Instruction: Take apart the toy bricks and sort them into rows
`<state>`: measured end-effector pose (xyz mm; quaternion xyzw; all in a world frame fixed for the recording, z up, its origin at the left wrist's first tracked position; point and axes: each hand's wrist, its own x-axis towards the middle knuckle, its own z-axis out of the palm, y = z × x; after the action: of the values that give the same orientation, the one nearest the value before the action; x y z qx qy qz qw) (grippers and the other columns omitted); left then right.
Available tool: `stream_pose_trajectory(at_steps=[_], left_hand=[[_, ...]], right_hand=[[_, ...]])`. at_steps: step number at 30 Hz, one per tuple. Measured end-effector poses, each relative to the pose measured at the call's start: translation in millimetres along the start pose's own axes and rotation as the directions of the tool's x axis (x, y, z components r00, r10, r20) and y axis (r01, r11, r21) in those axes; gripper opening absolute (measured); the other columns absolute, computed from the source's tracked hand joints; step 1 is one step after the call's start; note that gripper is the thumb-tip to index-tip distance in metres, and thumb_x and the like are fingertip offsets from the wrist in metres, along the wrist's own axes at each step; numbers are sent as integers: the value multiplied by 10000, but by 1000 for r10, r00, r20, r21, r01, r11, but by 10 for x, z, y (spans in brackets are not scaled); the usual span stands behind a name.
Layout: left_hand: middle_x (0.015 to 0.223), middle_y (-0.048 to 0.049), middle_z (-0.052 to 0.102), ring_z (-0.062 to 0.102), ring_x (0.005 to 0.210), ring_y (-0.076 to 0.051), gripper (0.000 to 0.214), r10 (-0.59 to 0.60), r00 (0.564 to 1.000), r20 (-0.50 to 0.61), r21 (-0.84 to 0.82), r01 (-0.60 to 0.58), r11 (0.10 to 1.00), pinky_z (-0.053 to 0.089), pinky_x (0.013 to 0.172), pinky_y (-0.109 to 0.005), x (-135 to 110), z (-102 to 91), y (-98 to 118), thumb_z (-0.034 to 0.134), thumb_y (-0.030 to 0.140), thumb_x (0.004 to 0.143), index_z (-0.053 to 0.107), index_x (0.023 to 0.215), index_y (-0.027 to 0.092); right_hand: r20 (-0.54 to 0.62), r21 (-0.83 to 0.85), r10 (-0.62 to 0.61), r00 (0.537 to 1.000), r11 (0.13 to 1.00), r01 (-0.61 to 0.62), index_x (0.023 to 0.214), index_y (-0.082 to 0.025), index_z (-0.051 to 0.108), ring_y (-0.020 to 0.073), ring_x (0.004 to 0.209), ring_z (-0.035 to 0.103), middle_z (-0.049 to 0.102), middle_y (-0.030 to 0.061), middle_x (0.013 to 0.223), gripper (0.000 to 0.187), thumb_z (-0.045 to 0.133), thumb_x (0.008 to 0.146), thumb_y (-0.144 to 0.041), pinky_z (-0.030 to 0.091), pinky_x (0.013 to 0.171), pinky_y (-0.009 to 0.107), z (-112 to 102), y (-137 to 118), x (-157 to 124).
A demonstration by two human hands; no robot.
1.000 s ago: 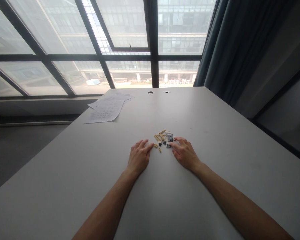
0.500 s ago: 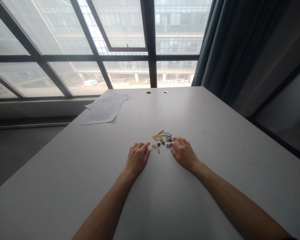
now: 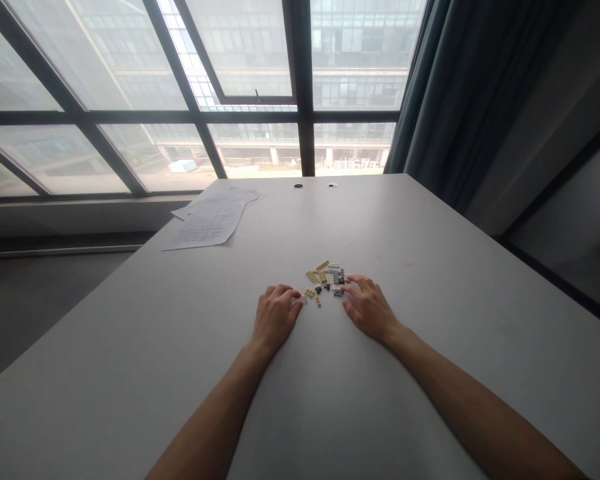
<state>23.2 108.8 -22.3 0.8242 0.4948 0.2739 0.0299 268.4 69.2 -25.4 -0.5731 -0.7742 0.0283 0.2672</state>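
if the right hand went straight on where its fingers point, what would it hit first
Probably the grey pieces at the right side of the brick pile, just ahead of the right hand; depth is unclear, so it may be touching them.

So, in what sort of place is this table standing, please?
Probably an office or meeting room: there is a large white table with papers on it, tall dark-framed windows and a dark curtain.
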Motion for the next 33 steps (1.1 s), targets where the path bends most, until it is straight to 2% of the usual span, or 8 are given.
stream_pose_trajectory(at_steps=[6,10,12,16,20,22,28,33], left_hand=[[808,-15,684,583,822,-208,48,110,994,-29,-47,-111,993,451,772,-364,5,18,13,618,212,856,638,813,210],[809,-13,692,576,816,-186,80,200,975,-98,-65,-207,976,447,778,-332,-22,7,92,609,224,881,639,808,211],[842,-14,701,575,845,-184,55,297,937,-182,-35,-308,951,436,795,-330,-49,-18,160,611,221,885,645,843,216],[897,-21,700,583,896,-180,119,552,764,-335,122,-545,829,425,801,-324,-86,-89,292,627,173,872,636,978,226],[897,-25,686,584,857,-170,127,609,723,-326,166,-590,790,430,772,-314,-83,-119,335,602,158,885,634,985,230],[925,-33,684,585,876,-176,125,598,736,-318,151,-584,798,438,778,-317,-83,-109,323,612,162,878,633,980,232],[916,-44,688,595,922,-186,118,387,874,-294,-19,-410,912,469,828,-331,-95,-60,262,655,311,864,642,949,229],[857,-19,691,584,869,-176,56,379,871,-313,-60,-417,907,470,801,-326,-102,-68,281,688,277,839,667,879,245]], right_hand=[[-58,160,30,998,987,-20,1112,-197,646,276,1199,493,561,122,1284,267,555,861,-220,400,1028,481,5,48,1],[-63,385,30,998,923,-3,1080,-209,659,257,1134,556,604,106,1225,248,564,852,-232,434,990,455,-27,-77,7],[1,566,67,998,822,-56,1064,-201,661,222,972,629,651,91,1121,236,570,861,-282,502,870,395,-22,-176,6],[216,828,104,971,507,-238,963,-176,671,150,659,623,671,37,807,272,554,884,-409,508,604,285,46,-326,-5],[278,891,118,953,339,-302,862,-170,661,121,596,590,658,13,737,288,669,804,-452,482,558,251,106,-360,-15],[273,900,143,951,310,-305,828,-168,655,118,595,589,657,9,713,299,705,773,-457,478,560,248,119,-354,-17],[273,910,184,944,270,-316,798,-169,657,122,578,589,654,0,662,328,754,713,-470,476,563,258,128,-346,-18],[263,899,177,948,311,-307,772,-167,682,125,572,576,641,-3,628,300,770,692,-443,472,571,267,123,-351,-26]])
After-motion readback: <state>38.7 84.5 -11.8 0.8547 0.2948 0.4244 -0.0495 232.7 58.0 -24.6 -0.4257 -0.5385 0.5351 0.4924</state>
